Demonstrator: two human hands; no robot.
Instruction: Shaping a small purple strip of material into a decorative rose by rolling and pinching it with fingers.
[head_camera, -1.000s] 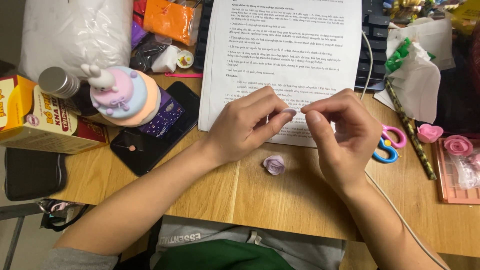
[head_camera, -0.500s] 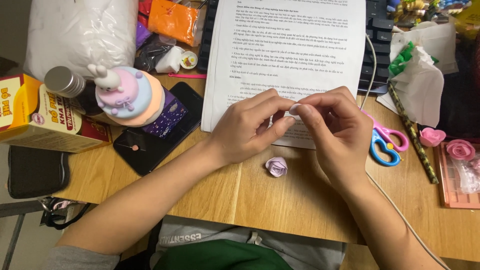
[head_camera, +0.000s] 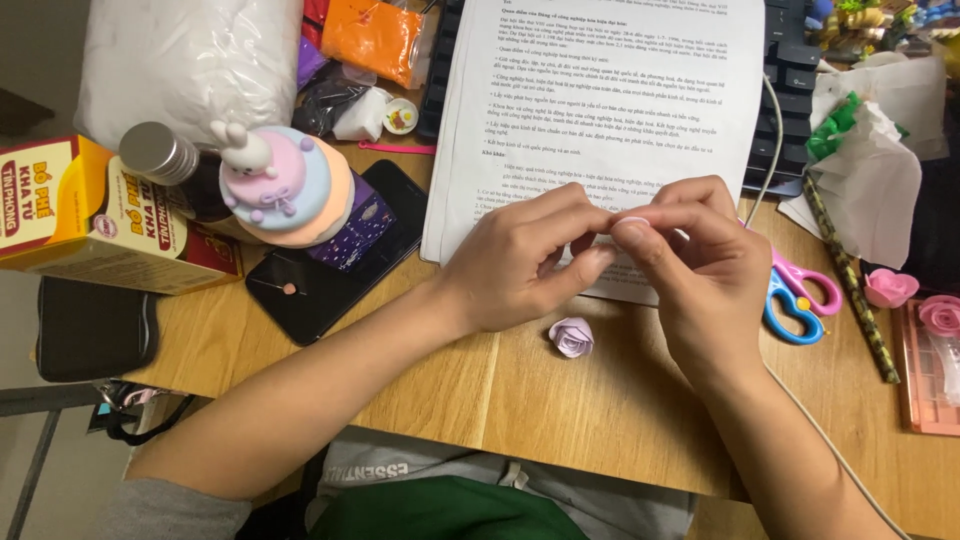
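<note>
My left hand (head_camera: 525, 262) and my right hand (head_camera: 700, 270) meet over the lower edge of a printed paper sheet (head_camera: 610, 90). The fingertips of both pinch a tiny pale bit of clay (head_camera: 632, 218), mostly hidden between them. A small lilac clay rose (head_camera: 571, 337) lies on the wooden desk (head_camera: 560, 420) just below the hands, touching neither.
A pastel clay cake with a white bunny (head_camera: 285, 185) stands on a black phone (head_camera: 335, 255) at left, beside a yellow-red box (head_camera: 90, 215) and a metal-capped bottle (head_camera: 165, 155). Pink-and-blue scissors (head_camera: 800, 295), pink clay roses (head_camera: 890, 288), a green patterned stick (head_camera: 850, 280) lie right. A keyboard (head_camera: 790, 60) sits behind.
My hands have closed together: the fingertips, a little apart a second ago, now press on the small clay bit. The lilac rose has not moved.
</note>
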